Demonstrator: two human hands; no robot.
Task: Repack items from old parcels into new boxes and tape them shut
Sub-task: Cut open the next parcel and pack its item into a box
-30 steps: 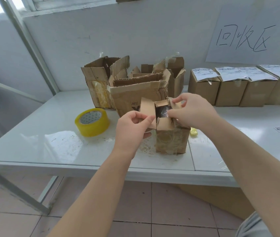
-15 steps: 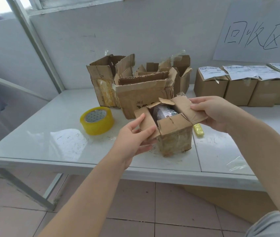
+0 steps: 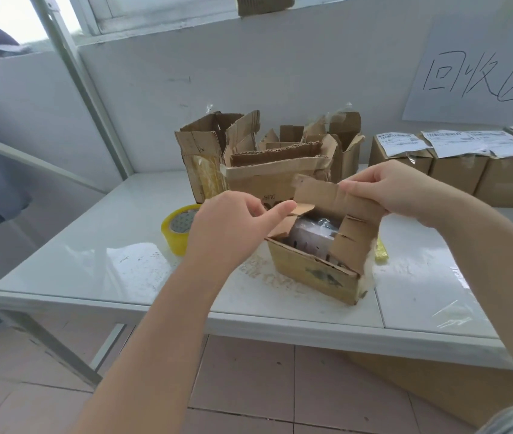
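A small worn cardboard parcel (image 3: 313, 275) stands near the front of the white table (image 3: 108, 277), its top flaps pulled apart. Inside lies an item wrapped in clear plastic (image 3: 311, 233). My left hand (image 3: 233, 227) pinches the small left flap between thumb and forefinger. My right hand (image 3: 396, 189) grips the tall, torn far flap and holds it upright. A yellow roll of tape (image 3: 177, 228) sits on the table just left of my left hand, partly hidden by it.
Several torn, opened old boxes (image 3: 267, 164) stand behind the parcel. A row of sealed boxes with shipping labels (image 3: 455, 164) lines the back right by the wall. A small yellow scrap (image 3: 381, 253) lies right of the parcel. A paper sign (image 3: 474, 76) hangs on the wall.
The parcel has turned on the table, and its flaps are spread wider. My right hand lifted the far flap upright. My left hand moved from the box's side to pinch the left flap.
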